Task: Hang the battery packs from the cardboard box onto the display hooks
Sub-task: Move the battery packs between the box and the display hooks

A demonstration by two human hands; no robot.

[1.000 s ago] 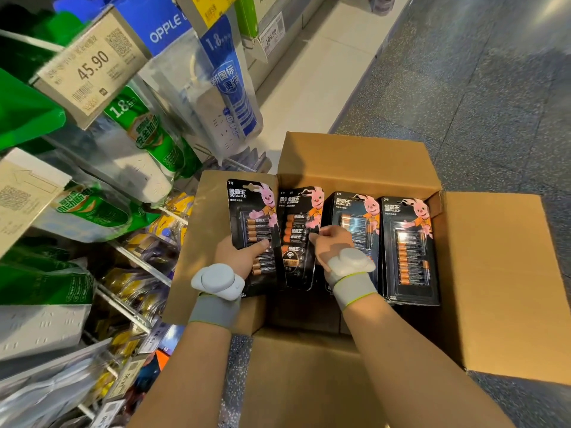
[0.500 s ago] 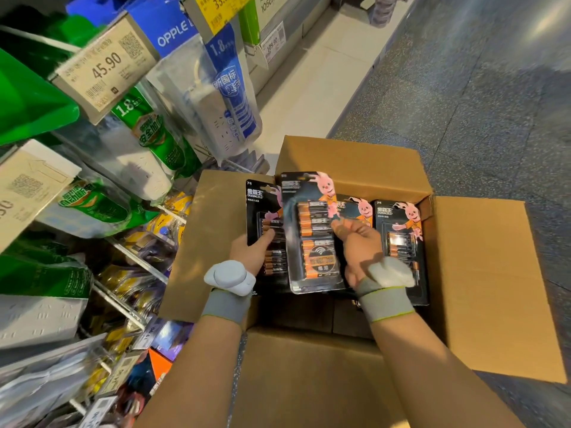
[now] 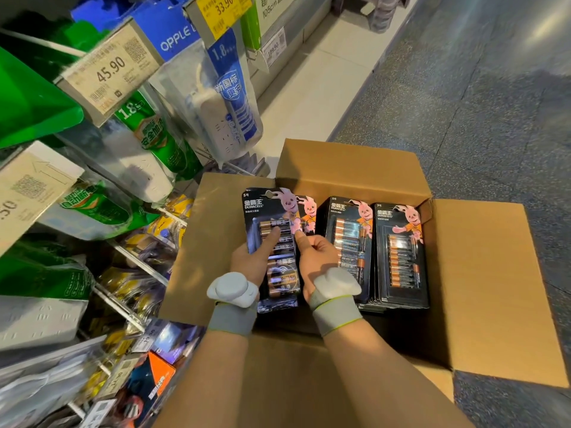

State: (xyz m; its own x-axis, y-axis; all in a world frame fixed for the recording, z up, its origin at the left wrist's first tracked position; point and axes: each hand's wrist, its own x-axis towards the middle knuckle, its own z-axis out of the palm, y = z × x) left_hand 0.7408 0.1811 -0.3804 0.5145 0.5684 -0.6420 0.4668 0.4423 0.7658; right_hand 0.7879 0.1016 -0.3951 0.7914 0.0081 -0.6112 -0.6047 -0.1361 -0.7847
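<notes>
Far left, hooks (image 3: 140, 263) are sitting low and already carrying yellow packs (image 3: 168, 222); free prong length is looking short, so I'm expecting snagging or knocking those off. Left grip (image 3: 250, 261) is clamping the held packs (image 3: 275, 239) over the box's left half, thumb lying across the front blister; right grip (image 3: 318, 257) is pinching the same stack's right edge. At least two cards are fanning apart at the top; hang holes are probably not lining up, so a prong may be catching only one card and the rear one dropping. Remaining packs (image 3: 398, 257) are standing in the box (image 3: 479, 288) on the right, apart from both grips.
</notes>
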